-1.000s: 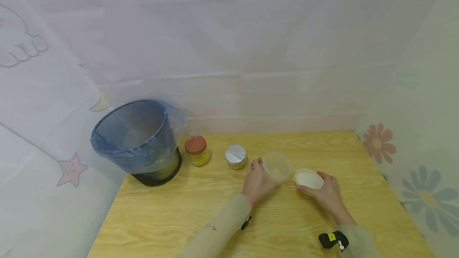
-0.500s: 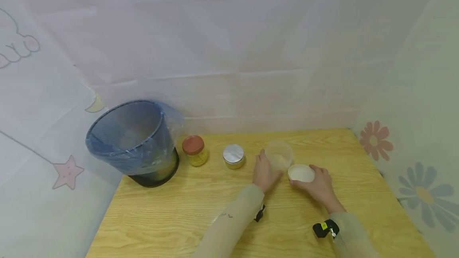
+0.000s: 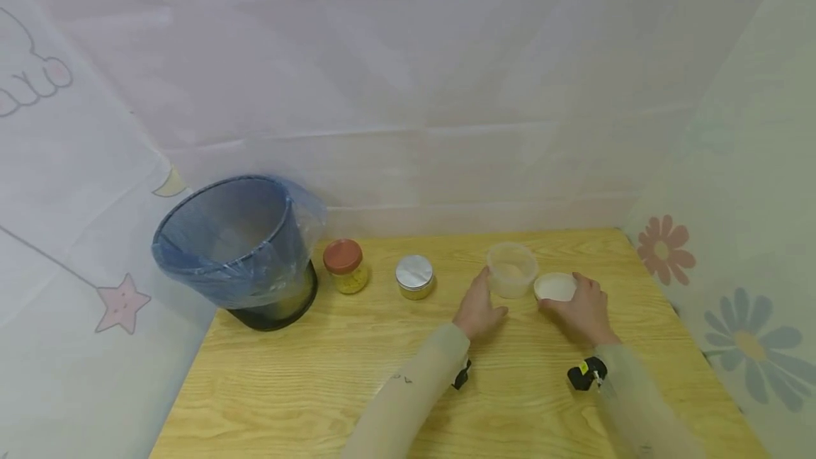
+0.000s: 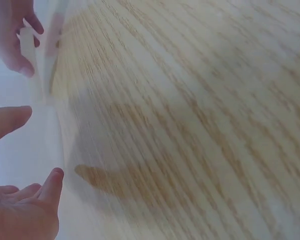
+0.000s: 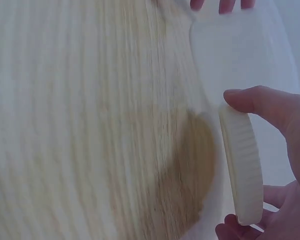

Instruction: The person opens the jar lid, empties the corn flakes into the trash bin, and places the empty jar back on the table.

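Note:
A translucent round plastic tub [image 3: 512,271] stands upright on the wooden table. My left hand [image 3: 479,308] is at its near left side, thumb and fingers spread apart; in the left wrist view the same hand [image 4: 27,210] shows with a gap between thumb and fingers. Just right of the tub, my right hand [image 3: 588,310] grips a round white lid [image 3: 554,287]. The right wrist view shows the lid's ridged edge [image 5: 244,167] between thumb and fingers, low over the table and close against the tub [image 5: 230,60].
Left of the tub stand a silver-lidded jar [image 3: 414,275] and a red-lidded jar [image 3: 346,265] with yellow contents. A mesh bin [image 3: 280,303] with a blue plastic liner is at the table's left. Printed sheets hang behind the table [image 3: 306,388] and at both sides.
The tub has moved back and right and now stands upright; my left fingers have loosened from it. My right hand has carried the lid left, then back and right, beside the tub.

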